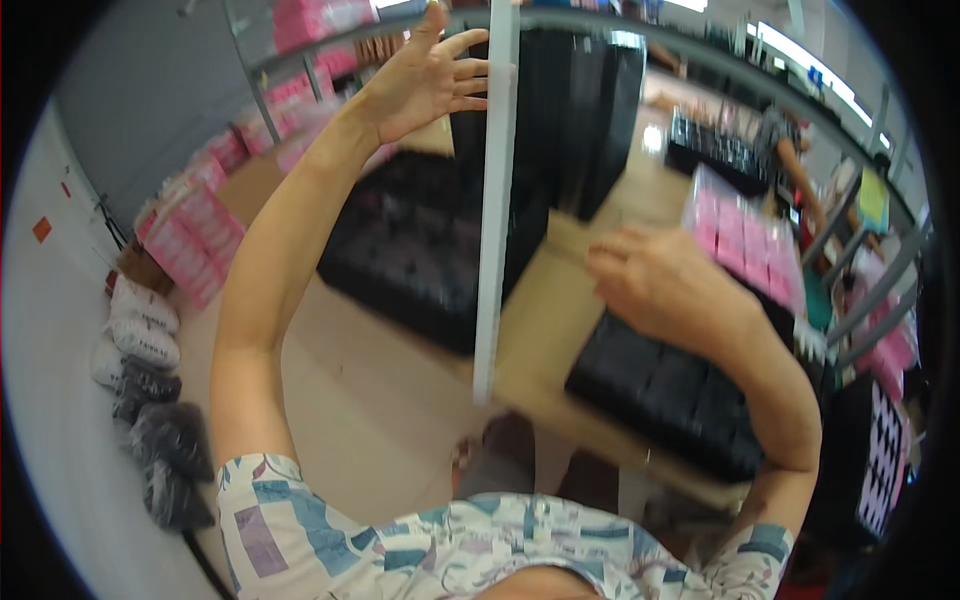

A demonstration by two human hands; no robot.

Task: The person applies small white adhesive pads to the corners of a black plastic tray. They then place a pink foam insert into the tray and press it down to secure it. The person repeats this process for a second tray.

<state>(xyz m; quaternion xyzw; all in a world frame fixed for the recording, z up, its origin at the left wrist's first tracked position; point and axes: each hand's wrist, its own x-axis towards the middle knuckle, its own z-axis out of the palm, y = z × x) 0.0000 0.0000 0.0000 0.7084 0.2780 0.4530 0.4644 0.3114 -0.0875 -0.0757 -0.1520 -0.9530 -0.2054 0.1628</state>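
Note:
A thin pale panel (493, 200) stands upright in front of me, seen edge-on, reaching from the top of the view down to my chest. My left hand (425, 80) is raised high with its fingers spread, and the fingertips rest against the panel's left face. My right hand (655, 285) hovers to the right of the panel with its fingers loosely curled, over a brown cardboard surface (545, 320) and a black compartment tray (670, 395). The right hand is blurred, and nothing shows in it.
A second black tray (415, 250) lies left of the panel, with tall dark stacks (575, 110) behind it. Pink boxes (750, 240) sit at the right and more pink boxes (195, 240) at the left. Filled bags (145, 400) lie on the floor. Another person (790, 150) stands far right.

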